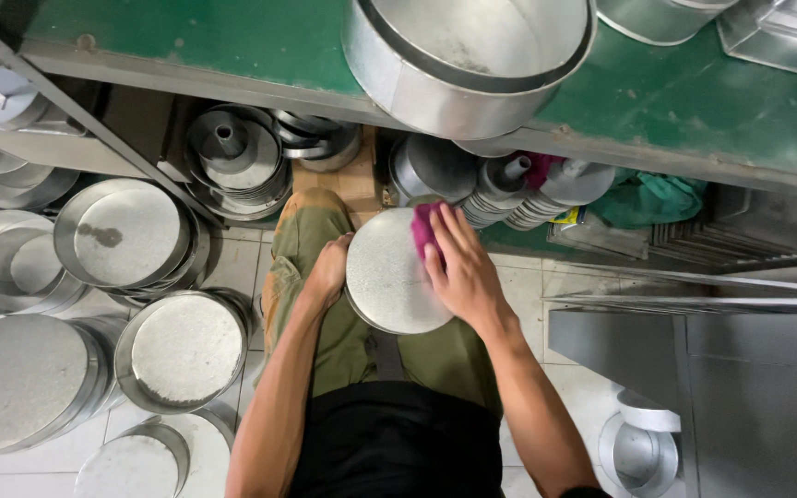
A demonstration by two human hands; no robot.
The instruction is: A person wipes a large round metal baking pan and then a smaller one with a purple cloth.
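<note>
Round silver metal pan (389, 281) bottom-up on lap, frame centre. Left hand (327, 267) fingers curled on rim at 9 o'clock. Right hand (461, 267) fingers together, pressing magenta cloth (424, 228) at 1 o'clock. Wiping underway; upturned round metal pans (131, 277) stacked on floor, 9 o'clock.

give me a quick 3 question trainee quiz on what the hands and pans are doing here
1. True or false: the right hand presses a pink cloth onto the round metal pan.
2. Which hand steadies the pan at its left edge?
A. the left hand
B. a co-worker's hand
C. neither
3. Fill in: the big round tin stands on the ______ table, its edge jutting over the front.

Key
1. True. The cloth shows at the fingers.
2. A. It grips the rim, with the pan resting over the lap.
3. Green.
</note>
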